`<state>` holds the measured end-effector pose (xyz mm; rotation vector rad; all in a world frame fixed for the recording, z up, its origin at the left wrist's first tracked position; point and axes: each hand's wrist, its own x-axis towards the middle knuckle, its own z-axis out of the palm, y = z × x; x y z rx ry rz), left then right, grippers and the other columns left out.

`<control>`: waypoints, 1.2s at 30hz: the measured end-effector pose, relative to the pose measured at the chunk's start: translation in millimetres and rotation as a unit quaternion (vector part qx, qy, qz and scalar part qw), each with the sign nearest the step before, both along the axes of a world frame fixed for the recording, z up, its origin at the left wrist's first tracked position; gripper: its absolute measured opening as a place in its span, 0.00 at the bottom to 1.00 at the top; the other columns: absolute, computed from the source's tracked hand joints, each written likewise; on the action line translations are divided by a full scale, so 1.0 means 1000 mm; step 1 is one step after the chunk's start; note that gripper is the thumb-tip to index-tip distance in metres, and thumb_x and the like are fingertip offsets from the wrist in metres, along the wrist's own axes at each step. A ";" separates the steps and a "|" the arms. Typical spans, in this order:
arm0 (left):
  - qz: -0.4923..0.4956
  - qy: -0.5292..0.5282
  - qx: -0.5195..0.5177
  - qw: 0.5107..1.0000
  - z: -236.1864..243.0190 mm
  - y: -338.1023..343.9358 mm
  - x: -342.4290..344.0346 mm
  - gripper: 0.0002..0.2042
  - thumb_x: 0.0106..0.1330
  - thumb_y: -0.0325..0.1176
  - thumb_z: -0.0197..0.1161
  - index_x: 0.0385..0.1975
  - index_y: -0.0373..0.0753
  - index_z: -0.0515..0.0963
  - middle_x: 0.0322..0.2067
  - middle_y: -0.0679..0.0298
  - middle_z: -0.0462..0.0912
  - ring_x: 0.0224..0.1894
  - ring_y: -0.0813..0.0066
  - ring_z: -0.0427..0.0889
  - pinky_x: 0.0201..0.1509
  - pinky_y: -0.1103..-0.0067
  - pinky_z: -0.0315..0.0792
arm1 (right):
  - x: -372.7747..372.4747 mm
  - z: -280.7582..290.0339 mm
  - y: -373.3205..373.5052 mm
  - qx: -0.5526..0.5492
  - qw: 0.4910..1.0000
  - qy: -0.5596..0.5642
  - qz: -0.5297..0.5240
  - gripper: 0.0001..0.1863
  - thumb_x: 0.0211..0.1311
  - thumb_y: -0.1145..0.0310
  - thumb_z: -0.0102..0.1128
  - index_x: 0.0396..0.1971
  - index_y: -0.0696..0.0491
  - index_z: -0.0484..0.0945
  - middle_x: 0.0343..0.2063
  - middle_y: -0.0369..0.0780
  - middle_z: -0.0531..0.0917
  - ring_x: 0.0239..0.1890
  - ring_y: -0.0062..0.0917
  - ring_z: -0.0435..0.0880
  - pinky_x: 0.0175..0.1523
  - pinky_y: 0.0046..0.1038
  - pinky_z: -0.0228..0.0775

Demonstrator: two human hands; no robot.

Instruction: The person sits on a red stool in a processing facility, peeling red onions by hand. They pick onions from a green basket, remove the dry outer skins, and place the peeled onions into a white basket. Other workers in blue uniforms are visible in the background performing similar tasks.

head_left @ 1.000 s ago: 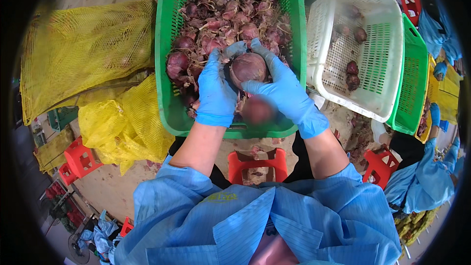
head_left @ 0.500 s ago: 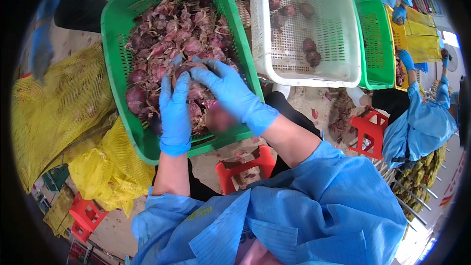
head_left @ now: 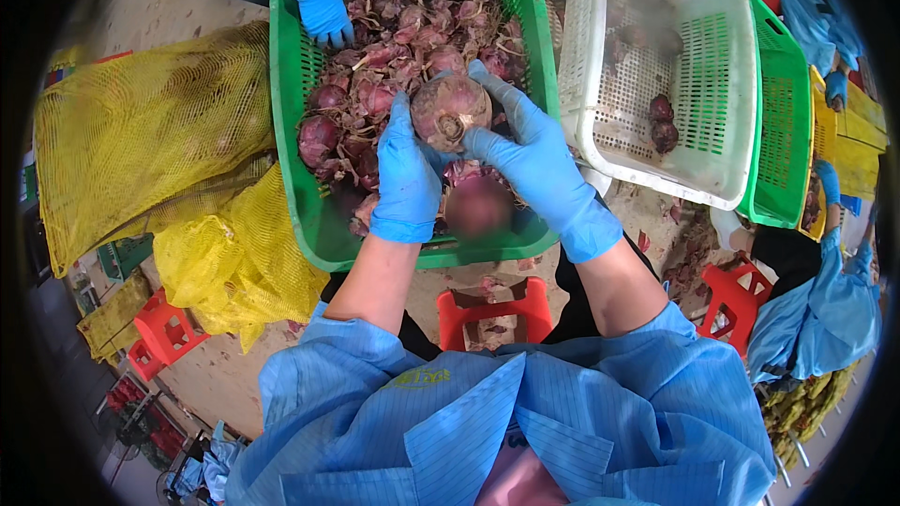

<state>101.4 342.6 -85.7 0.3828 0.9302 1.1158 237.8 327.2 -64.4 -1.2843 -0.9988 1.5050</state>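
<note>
Between my two blue-gloved hands is a large red onion (head_left: 450, 112), its root or neck end turned toward me. My left hand (head_left: 408, 178) closes on its left side, while my right hand (head_left: 534, 150) grips the right side with thumb and fingers. Both are just above a green crate (head_left: 284, 122). Inside lies a heap of red onions and loose dry skins (head_left: 412, 28). At the crate's left wall, another person's gloved hand (head_left: 322, 11) reaches into the heap. A blurred round patch covers part of the onions near my wrists.
To the right stands a white crate (head_left: 656, 180) holding several onions, with another green crate (head_left: 783, 131) beyond it. Yellow mesh sacks (head_left: 159, 131) lie at left. Red stools (head_left: 495, 307) stand on the skin-littered floor. Other workers sit at far right.
My hands have come up from the heap with the onion held between them. The other person's hand now reaches in at the crate's left side. The whole view has shifted, moving the crates rightward.
</note>
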 end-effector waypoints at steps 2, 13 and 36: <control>0.011 0.046 -0.014 0.999 -0.005 0.000 0.002 0.25 0.68 0.48 0.45 0.54 0.32 0.66 0.50 0.56 0.74 0.50 0.67 0.74 0.53 0.72 0.71 | 0.000 0.001 -0.001 0.031 0.998 -0.045 0.029 0.38 0.51 0.75 0.63 0.62 0.57 0.55 0.52 0.43 0.71 0.49 0.21 0.72 0.52 0.23 0.68; -0.097 0.104 -0.003 0.990 0.015 -0.002 0.005 0.23 0.67 0.48 0.48 0.52 0.37 0.69 0.47 0.61 0.76 0.48 0.74 0.75 0.53 0.75 0.68 | 0.011 0.005 0.009 -0.092 0.981 0.128 -0.109 0.21 0.66 0.58 0.48 0.43 0.64 0.74 0.37 0.37 0.79 0.40 0.16 0.74 0.48 0.20 0.67; -0.079 -0.152 -0.015 0.985 0.010 -0.004 -0.007 0.21 0.64 0.42 0.51 0.53 0.39 0.67 0.50 0.57 0.74 0.53 0.63 0.73 0.54 0.60 0.68 | -0.002 0.012 0.011 0.004 0.991 0.025 -0.131 0.16 0.64 0.64 0.51 0.41 0.62 0.77 0.35 0.36 0.81 0.40 0.18 0.75 0.46 0.20 0.67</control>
